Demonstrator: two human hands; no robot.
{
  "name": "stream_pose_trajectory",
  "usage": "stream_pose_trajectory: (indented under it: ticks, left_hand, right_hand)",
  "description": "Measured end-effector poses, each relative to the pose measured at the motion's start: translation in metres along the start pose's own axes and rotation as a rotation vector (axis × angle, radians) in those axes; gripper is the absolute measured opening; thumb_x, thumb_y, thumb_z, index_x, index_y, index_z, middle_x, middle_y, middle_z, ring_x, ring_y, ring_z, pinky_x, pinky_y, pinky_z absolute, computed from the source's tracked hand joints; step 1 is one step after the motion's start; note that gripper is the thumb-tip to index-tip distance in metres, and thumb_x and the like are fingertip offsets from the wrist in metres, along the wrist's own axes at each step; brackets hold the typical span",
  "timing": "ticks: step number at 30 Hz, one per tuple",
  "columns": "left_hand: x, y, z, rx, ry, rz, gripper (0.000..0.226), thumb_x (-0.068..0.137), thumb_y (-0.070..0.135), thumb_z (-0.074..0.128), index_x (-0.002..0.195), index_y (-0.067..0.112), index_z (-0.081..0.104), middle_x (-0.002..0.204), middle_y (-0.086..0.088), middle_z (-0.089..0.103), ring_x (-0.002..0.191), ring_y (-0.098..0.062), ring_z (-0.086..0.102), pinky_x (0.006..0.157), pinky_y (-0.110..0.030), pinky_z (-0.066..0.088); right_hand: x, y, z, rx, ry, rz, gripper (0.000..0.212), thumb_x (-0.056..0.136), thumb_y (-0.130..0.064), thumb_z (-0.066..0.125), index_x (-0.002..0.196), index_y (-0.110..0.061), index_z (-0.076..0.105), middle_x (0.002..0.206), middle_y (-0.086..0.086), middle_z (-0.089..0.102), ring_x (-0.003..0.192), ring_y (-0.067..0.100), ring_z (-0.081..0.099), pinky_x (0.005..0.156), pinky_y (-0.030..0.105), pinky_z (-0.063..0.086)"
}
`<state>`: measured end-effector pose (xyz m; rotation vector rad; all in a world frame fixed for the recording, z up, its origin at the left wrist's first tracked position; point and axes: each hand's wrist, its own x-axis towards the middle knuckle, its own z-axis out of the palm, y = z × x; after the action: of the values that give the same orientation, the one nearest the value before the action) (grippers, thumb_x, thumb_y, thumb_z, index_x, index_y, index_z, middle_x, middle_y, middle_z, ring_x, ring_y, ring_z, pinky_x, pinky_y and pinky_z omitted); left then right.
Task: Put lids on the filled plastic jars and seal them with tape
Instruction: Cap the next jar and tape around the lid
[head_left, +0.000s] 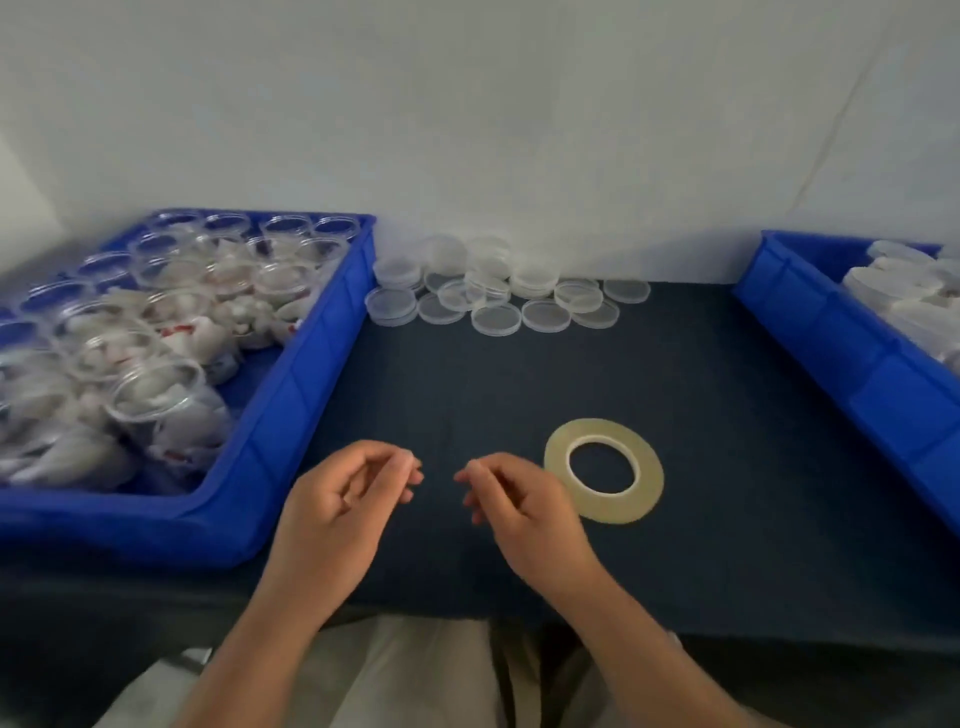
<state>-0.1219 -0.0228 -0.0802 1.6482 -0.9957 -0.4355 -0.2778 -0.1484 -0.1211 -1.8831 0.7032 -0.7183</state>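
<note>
Fingertips of left hand (332, 499) and right hand (519, 504) are being pinched over the table; any tape strip can't be told. Many filled jars (156, 322) are waiting unlidded in left bin (322, 374). Lids (493, 291) and tape roll (649, 478) are lying nearby.

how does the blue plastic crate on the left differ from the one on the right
The left blue plastic crate holds clear jars with open mouths, no lids on; the right blue plastic crate holds whitish pieces too blurred to name. The left crate shows most of its inside; the right crate is largely cut off by the frame. Both are blue with ribbed walls.
</note>
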Motion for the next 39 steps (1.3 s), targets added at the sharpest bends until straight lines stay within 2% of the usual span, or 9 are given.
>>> stream_pose_trajectory:
  ticks: [7,10,15,19,23,27,32,36,39]
  left_hand:
    - [0.037,0.021,-0.084,0.049,0.007,-0.065,0.016,0.09,0.049,0.063,0.092,0.043,0.078,0.097,0.011,0.079,0.082,-0.004,0.073,0.074,-0.018,0.057]
    - [0.086,0.015,-0.123,0.429,0.17,-0.084,0.018,0.103,0.036,0.058,0.102,0.042,0.075,0.107,0.021,0.076,0.094,-0.001,0.07,0.081,-0.029,0.053]
    - [0.178,-0.011,-0.141,1.011,-0.004,-0.173,0.042,0.101,0.015,0.06,0.142,0.019,0.058,0.149,-0.011,0.055,0.128,-0.034,0.057,0.101,-0.045,0.048]
    - [0.196,-0.022,-0.135,1.205,-0.027,-0.251,0.05,0.096,0.039,0.07,0.141,0.023,0.056,0.136,-0.012,0.06,0.118,-0.035,0.062,0.09,-0.046,0.053]
    - [0.195,-0.018,-0.149,1.266,0.128,-0.373,0.05,0.088,0.052,0.076,0.12,0.015,0.067,0.119,-0.012,0.064,0.107,-0.034,0.064,0.081,-0.044,0.055]
    - [0.172,-0.013,-0.167,1.393,-0.229,-0.577,0.092,0.081,0.085,0.061,0.147,0.021,0.052,0.15,-0.01,0.055,0.138,-0.036,0.049,0.109,-0.051,0.042]
    - [0.134,-0.016,-0.163,1.305,-0.156,-0.365,0.078,0.083,0.041,0.08,0.152,0.039,0.043,0.145,-0.008,0.046,0.137,-0.036,0.037,0.103,-0.047,0.047]
    - [0.121,0.014,-0.168,1.222,0.034,-0.224,0.074,0.076,0.05,0.086,0.142,0.042,0.055,0.14,-0.006,0.051,0.128,-0.037,0.05,0.096,-0.052,0.051]
    - [0.114,0.051,-0.165,1.209,0.238,0.097,0.076,0.072,0.049,0.086,0.142,0.039,0.058,0.135,-0.007,0.052,0.125,-0.038,0.048,0.099,-0.056,0.046]
  right_hand:
    - [-0.006,0.018,0.015,-0.097,-0.063,0.0,0.028,0.099,-0.052,0.053,0.084,-0.04,0.074,0.073,-0.009,0.068,0.067,0.01,0.065,0.061,0.017,0.048]
    - [-0.002,0.016,0.015,-0.042,-0.038,0.052,0.025,0.098,-0.053,0.051,0.086,-0.044,0.072,0.071,-0.002,0.066,0.064,0.012,0.062,0.062,0.017,0.047]
    - [-0.006,0.019,0.017,-0.066,-0.034,0.038,0.03,0.093,-0.059,0.05,0.082,-0.041,0.072,0.072,-0.003,0.067,0.067,0.014,0.064,0.064,0.02,0.05]
    - [-0.006,0.023,0.02,-0.104,-0.049,0.014,0.025,0.103,-0.029,0.061,0.081,-0.034,0.074,0.07,-0.004,0.067,0.066,0.013,0.065,0.061,0.018,0.049]
    - [-0.006,0.025,0.02,-0.111,-0.042,0.018,0.024,0.101,-0.024,0.063,0.081,-0.032,0.074,0.068,-0.006,0.066,0.065,0.012,0.065,0.06,0.015,0.046]
    - [-0.006,0.024,0.021,-0.102,-0.027,0.007,0.024,0.1,-0.034,0.06,0.081,-0.034,0.074,0.067,-0.007,0.065,0.063,0.012,0.064,0.057,0.014,0.045]
    - [-0.007,0.026,0.022,-0.12,-0.034,-0.01,0.025,0.101,-0.034,0.06,0.08,-0.036,0.073,0.067,-0.01,0.064,0.066,0.013,0.064,0.059,0.015,0.046]
    - [-0.007,0.026,0.02,-0.152,-0.042,-0.013,0.024,0.102,-0.031,0.06,0.082,-0.037,0.072,0.069,-0.013,0.065,0.069,0.011,0.066,0.06,0.014,0.046]
    - [-0.008,0.021,0.02,-0.13,-0.025,-0.003,0.022,0.098,-0.048,0.055,0.087,-0.038,0.072,0.075,-0.016,0.068,0.076,0.008,0.068,0.064,0.014,0.049]
